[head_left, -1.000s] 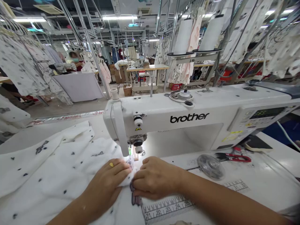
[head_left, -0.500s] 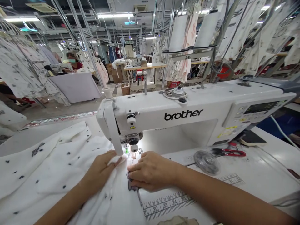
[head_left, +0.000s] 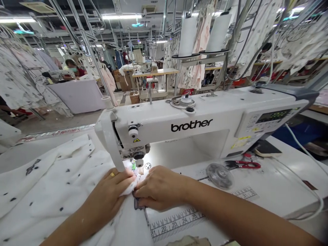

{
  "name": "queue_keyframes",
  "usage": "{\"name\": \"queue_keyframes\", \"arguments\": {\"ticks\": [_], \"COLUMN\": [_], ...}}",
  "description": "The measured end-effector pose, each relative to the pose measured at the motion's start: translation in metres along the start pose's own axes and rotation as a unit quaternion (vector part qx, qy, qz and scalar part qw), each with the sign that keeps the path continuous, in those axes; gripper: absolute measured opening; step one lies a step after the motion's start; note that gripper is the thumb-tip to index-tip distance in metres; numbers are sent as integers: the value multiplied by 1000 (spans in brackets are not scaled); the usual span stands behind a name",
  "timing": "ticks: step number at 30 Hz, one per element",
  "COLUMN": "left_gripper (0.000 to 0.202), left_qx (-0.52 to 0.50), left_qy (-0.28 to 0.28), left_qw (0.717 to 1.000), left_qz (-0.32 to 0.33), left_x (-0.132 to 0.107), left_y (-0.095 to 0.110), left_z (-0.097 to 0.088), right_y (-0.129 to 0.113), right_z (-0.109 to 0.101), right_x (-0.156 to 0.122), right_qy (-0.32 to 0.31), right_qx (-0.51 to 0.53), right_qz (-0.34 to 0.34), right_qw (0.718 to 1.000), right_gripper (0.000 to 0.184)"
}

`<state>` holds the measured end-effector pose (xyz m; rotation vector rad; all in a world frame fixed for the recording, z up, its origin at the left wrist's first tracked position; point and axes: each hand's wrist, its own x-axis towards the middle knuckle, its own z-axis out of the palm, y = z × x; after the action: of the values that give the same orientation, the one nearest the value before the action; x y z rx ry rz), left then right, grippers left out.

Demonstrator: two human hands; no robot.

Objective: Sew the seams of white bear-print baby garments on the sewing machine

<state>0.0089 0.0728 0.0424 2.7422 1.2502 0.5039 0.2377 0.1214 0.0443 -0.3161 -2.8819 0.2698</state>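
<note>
A white fabric with small dark prints [head_left: 51, 191] lies spread over the left of the sewing table. My left hand [head_left: 107, 196], with a ring on one finger, has its fingers curled and pinches a fold of this fabric just in front of the needle. My right hand [head_left: 160, 188] is closed on the fabric's edge right beside it, knuckles up. Both hands sit under the head of the white Brother sewing machine [head_left: 194, 126], close to its presser foot [head_left: 135, 165].
Red thread snips [head_left: 242, 165] and a round metal disc [head_left: 217, 175] lie to the right on the table. A printed ruler [head_left: 176, 223] runs along the near edge. Two thread cones [head_left: 202, 32] stand behind the machine. Garments hang on racks; a person sits far left.
My left hand went from lying flat on the fabric to pinching a fold near the needle again. The camera view shifted, so the machine sits further left in the picture.
</note>
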Motion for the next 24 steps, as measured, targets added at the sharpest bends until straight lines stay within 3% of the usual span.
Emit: {"name": "queue_keyframes", "arguments": {"ticks": [3, 6, 11, 19, 24], "left_gripper": [47, 45, 55, 59, 58], "left_qx": [75, 115, 128, 130, 106], "left_qy": [4, 27, 53, -31, -36], "left_qw": [996, 991, 989, 991, 993], "left_qz": [39, 61, 54, -9, -35], "left_x": [-2, -4, -6, 5, 8], "left_y": [6, 10, 9, -13, -14], "left_z": [1, 4, 12, 11, 12], "right_y": [5, 11, 13, 17, 23], "right_z": [-2, -4, -1, 3, 6], "right_x": [0, 0, 2, 6, 7], "right_qy": [1, 44, 57, 68, 63], "right_qx": [34, 35, -17, -15, -27], "right_qz": [3, 42, 87, 150, 148], "right_qw": [999, 998, 994, 986, 987], "right_gripper": [21, 17, 18, 21, 18]}}
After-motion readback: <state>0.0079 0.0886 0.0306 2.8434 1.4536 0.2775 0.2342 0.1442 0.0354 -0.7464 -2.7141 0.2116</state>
